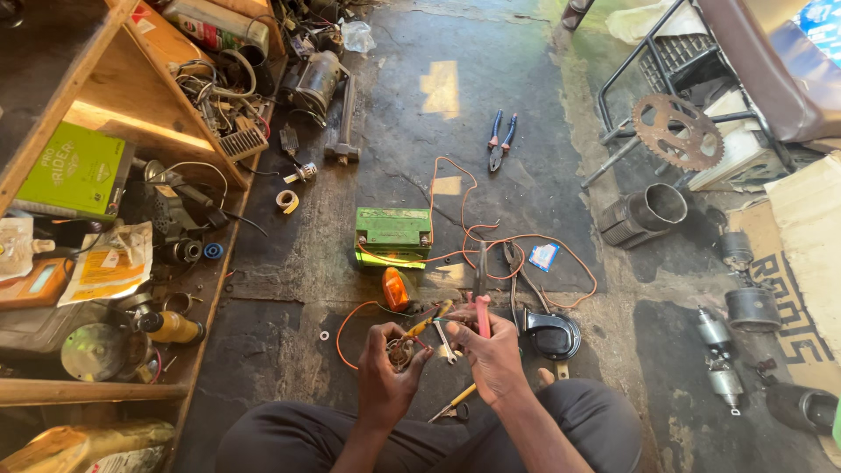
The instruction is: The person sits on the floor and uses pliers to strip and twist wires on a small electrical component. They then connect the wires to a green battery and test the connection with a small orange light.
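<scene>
I sit on the floor, knees at the bottom of the view. My left hand (388, 368) grips a small round metal part (402, 350) with thin wires on it. My right hand (492, 350) is closed on the pink handle of a tool (482, 293) whose dark shaft points away from me. A yellow-handled screwdriver (429, 321) lies between the hands. Beyond them sit an orange lamp (395, 288), a green battery (392, 235) and loose orange wire (491, 241). A black horn (552, 334) lies right of my right hand.
Blue-handled pliers (500, 140) lie farther out. A wooden shelf (114, 219) full of parts, cables and bottles lines the left. On the right are a rusty sprocket (676, 131), an engine cylinder (644, 215), starter motors (720, 359), cardboard (802, 254) and a seat frame.
</scene>
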